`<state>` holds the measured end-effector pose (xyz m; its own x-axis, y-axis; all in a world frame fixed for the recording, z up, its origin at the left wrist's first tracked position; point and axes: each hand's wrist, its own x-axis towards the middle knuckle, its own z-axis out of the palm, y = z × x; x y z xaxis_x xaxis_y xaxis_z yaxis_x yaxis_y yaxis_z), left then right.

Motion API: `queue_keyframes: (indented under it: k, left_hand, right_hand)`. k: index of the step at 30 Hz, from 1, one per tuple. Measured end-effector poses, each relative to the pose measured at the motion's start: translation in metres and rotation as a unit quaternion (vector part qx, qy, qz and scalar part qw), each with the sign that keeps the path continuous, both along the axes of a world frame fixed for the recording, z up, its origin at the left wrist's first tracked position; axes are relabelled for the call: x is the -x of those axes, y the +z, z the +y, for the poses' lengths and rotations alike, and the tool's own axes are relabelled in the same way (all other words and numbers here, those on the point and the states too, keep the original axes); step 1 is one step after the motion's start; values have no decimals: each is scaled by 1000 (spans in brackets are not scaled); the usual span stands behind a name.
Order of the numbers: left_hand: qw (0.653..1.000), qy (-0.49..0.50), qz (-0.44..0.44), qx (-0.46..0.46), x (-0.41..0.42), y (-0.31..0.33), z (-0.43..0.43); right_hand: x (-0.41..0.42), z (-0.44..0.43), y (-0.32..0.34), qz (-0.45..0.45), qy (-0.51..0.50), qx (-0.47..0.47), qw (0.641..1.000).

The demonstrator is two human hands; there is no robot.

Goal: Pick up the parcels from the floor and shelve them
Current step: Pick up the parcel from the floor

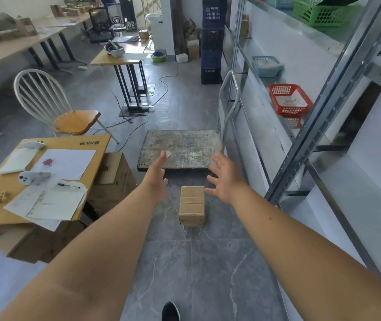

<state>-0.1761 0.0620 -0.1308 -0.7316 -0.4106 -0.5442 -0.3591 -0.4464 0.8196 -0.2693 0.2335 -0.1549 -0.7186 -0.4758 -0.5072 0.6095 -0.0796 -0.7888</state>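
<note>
While both arms reach forward, left hand (156, 173) and right hand (225, 179) flank the parcel (191, 206), fingers spread.

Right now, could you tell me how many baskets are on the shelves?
4: green and blue on the upper shelf; another blue and red on the shelf below. More may be hidden.

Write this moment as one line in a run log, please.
phase: reach | left hand: open, empty | right hand: open, empty | parcels: on floor, untouched

Cardboard parcel (192, 206) on grey floor, left hand (157, 173) and right hand (225, 178) spread above it
</note>
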Motion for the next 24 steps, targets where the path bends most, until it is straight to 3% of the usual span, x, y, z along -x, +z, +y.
queue_keyframes:
  k: [10,18,24]
  left_hand:
    - [996,-21,-83,-32,29,-49,-38]
    - [992,-46,-94,-74,89,-78,-85]
    - [981,-81,-163,-66,125,-109,-125]
  right_hand:
    - [34,-28,-47,-38,-24,-32,999]
    - [84,-82,-64,-66,-51,-48,995]
    - [103,-125,-90,-128,-72,-60,987]
